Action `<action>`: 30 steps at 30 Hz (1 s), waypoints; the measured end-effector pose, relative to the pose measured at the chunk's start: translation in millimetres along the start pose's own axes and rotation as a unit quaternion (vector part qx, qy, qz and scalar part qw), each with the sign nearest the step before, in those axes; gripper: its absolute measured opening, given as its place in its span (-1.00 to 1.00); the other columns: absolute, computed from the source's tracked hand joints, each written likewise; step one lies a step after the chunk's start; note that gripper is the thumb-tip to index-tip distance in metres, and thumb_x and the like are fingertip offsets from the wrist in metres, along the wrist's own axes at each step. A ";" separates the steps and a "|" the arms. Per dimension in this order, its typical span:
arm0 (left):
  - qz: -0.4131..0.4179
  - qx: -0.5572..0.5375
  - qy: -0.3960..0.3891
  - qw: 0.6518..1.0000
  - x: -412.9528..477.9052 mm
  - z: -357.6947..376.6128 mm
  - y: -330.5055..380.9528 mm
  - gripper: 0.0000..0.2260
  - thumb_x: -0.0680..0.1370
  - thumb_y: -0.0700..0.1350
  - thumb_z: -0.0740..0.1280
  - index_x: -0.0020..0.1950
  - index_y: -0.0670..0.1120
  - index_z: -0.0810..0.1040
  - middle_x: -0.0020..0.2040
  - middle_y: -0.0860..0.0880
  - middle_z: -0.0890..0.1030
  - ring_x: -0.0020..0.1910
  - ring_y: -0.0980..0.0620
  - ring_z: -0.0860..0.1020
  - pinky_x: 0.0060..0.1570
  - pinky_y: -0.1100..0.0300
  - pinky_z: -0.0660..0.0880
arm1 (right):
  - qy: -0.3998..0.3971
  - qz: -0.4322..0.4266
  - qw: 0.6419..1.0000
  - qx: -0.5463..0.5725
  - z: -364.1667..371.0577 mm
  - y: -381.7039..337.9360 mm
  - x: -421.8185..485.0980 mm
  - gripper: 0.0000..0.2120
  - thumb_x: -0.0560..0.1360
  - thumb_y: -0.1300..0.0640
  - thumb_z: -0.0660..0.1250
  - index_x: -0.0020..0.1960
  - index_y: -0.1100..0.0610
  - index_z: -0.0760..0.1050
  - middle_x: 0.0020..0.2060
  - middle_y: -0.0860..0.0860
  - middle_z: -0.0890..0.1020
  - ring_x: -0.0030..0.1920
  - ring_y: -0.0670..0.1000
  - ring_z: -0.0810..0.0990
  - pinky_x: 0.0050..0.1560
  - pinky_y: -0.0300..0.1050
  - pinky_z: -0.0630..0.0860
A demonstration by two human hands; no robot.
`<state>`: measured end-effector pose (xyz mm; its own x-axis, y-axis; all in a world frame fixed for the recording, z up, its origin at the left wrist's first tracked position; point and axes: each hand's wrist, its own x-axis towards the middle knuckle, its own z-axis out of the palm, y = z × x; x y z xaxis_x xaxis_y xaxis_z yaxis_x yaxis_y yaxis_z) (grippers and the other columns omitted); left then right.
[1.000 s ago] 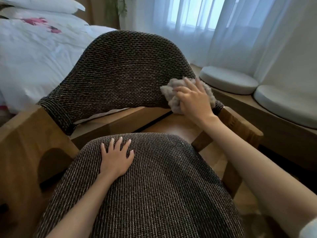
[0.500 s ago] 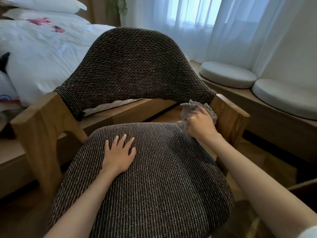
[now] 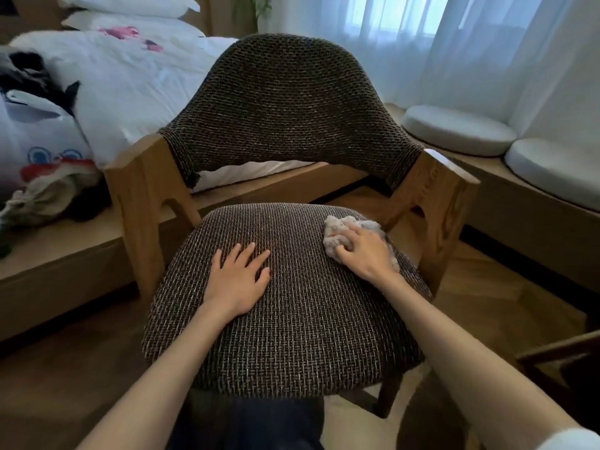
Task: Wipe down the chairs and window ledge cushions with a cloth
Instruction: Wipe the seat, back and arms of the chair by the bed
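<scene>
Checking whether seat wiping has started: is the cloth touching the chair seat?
Touching. The head view shows the cloth bunched under the right hand, lying directly on the chair seat.

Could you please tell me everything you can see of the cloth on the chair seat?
The cloth is a pale grey-beige, fluffy-looking fabric, crumpled into a loose wad rather than folded. It lies on the rear right corner of the chair's woven seat, close to the wooden armrest post; whether it touches the post cannot be told. The right hand rests on top, fingers curled into it, hiding much of it.
</scene>
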<state>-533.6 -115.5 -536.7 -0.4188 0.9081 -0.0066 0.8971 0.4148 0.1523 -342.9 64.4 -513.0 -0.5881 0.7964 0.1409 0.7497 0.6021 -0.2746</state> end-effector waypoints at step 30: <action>-0.085 -0.013 -0.151 0.985 0.4 -63.2 19.9 -0.57 0.61 0.07 0.12 0.48 0.08 0.28 0.53 -0.02 0.20 0.48 -0.12 0.15 0.45 -0.10 0.12 | -0.099 -0.011 0.995 0.008 -11.6 -67.0 -23.2 -0.67 0.53 -0.04 0.23 0.23 0.06 0.46 0.25 0.03 0.49 0.26 0.13 0.38 0.16 0.09 0.39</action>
<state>-524.9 -110.5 -471.2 -0.4979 0.8029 -0.3279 0.8122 0.5643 0.1484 -376.0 6.3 -486.9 -0.6546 0.7548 -0.0428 0.7314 0.6178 -0.2887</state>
